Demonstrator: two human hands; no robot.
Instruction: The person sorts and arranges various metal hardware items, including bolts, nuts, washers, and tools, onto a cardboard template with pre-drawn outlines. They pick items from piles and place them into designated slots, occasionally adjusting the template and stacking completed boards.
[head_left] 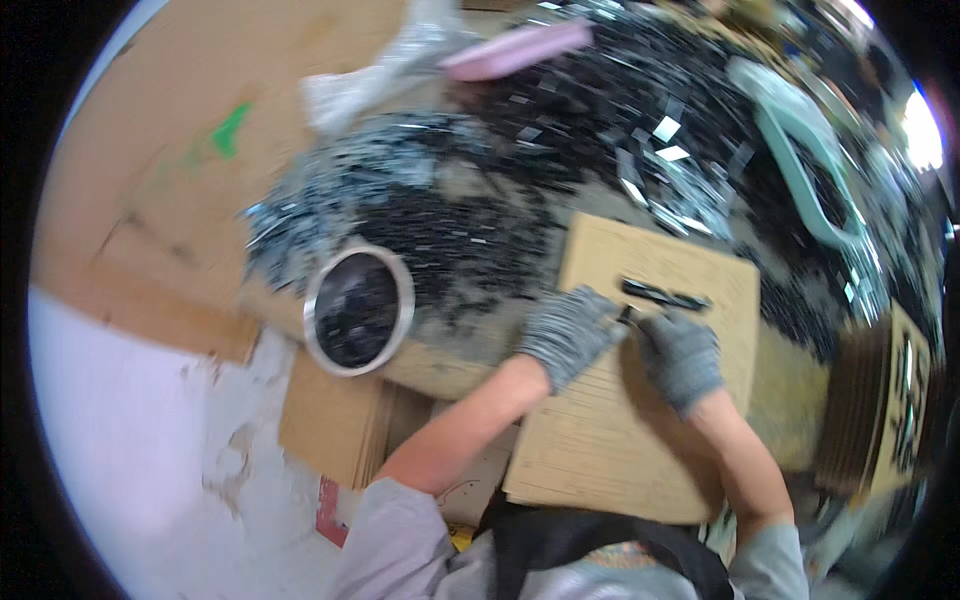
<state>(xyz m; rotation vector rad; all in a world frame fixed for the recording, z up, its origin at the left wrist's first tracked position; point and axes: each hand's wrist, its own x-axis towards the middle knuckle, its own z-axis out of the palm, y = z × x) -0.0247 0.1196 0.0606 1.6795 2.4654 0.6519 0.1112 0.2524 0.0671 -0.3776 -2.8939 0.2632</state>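
Note:
Both my hands wear grey knitted gloves and meet over a stack of tan card sheets (640, 440) with faint printed lines. A small black piece (628, 314) shows between their fingertips, blurred by motion. My left hand (570, 335) pinches it from the left, its fingers closed. From the other side my right hand (680, 358) closes on it with thumb and fingers bent together. Just above them, a short row of glossy black strips (662, 294) lies across the top sheet. Its exact make-up is smeared.
Heaps of black strips (460, 245) and a bluish-grey pile (345, 175) cover the table. A white-rimmed round container (405, 310) stands at the left edge, a pink tray (520, 50) at the back, a pale green tray (795, 160) at right. Stacked cards (855, 410) stand far right.

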